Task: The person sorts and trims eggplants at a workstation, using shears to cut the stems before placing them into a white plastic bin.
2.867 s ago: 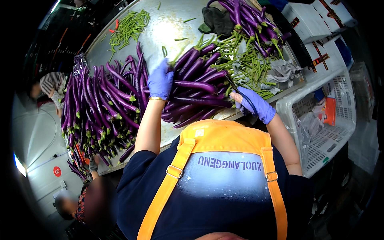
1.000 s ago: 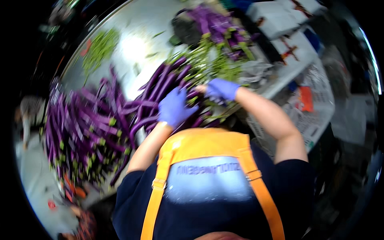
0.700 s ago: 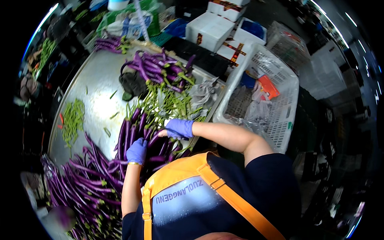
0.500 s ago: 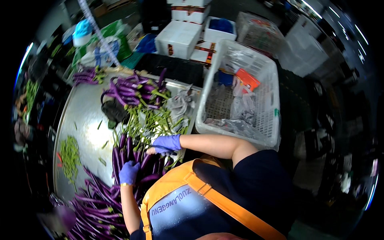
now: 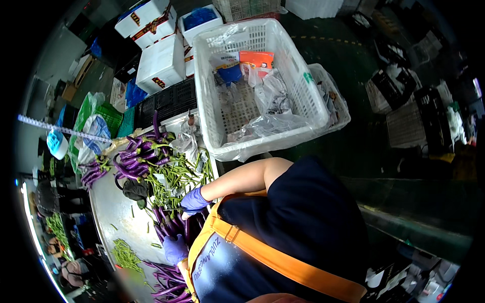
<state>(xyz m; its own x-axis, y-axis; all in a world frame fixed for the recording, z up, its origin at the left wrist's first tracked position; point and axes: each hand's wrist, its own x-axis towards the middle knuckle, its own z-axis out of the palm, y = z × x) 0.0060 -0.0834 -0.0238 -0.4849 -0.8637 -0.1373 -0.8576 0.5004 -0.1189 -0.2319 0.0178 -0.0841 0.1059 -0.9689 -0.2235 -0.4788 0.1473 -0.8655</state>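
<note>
Long purple eggplants [image 5: 187, 228] lie on the metal table in front of my body. My left hand [image 5: 175, 249], in a purple glove, is closed over an eggplant among them. Just beyond it, my right hand [image 5: 194, 200], gloved likewise, bends inward over the stem ends. Its fingers are curled around something dark and thin that I cannot make out. Loose green bean-like pieces [image 5: 169, 184] are heaped beside my right hand. Farther back rests another pile of eggplants [image 5: 134, 160], with a dark cloth-like bundle [image 5: 135, 190] at its near side.
A white plastic crate [image 5: 314, 108] with bags and packets stands to the right of the metal table [image 5: 112, 214]. At the table's left is a small green pile [image 5: 126, 255]; more eggplants [image 5: 169, 283] lie nearest me. White foam boxes [image 5: 160, 63] stand behind.
My view has swung to the right, so the table appears farther left and the crate nearer the middle. Both hands remain at the eggplants, in much the same pose.
</note>
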